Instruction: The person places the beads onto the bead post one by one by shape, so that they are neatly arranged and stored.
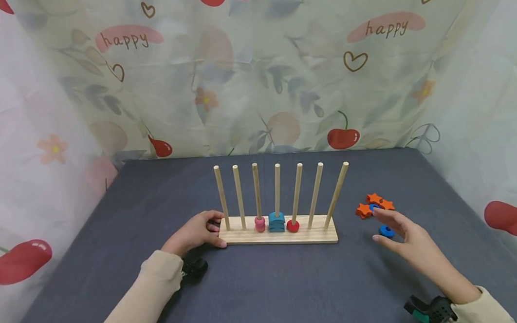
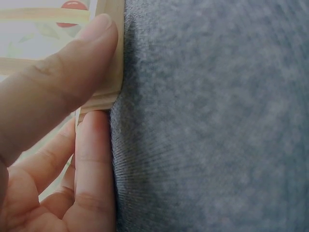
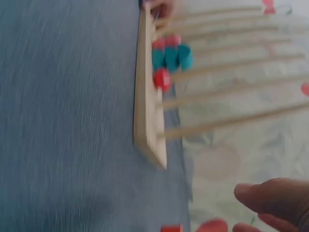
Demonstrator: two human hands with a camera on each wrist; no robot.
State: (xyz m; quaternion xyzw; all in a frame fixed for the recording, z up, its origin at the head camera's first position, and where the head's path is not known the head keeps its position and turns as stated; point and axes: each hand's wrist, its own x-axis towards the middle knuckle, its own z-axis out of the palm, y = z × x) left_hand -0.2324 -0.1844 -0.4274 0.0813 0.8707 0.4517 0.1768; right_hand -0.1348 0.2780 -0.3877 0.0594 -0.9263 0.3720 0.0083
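A wooden peg board (image 1: 284,237) with several upright pegs stands on the table. Pink beads (image 1: 260,224), stacked teal pieces (image 1: 277,223) and a red bead (image 1: 293,226) sit low on three separate pegs. My left hand (image 1: 195,232) grips the board's left end; in the left wrist view the thumb (image 2: 63,72) lies over the base and fingers touch its end. To the right of the board, my right hand (image 1: 414,241) is held with fingers spread and nothing between them. Beside its fingertips lie orange star beads (image 1: 364,210) and a blue bead (image 1: 387,231).
A dark grey cloth (image 1: 265,288) covers the table. Patterned curtains (image 1: 254,74) close off the back and both sides. Another blue bead lies among the orange stars, partly hidden by my right fingers. Dark wrist devices (image 1: 430,310) are worn at both cuffs.
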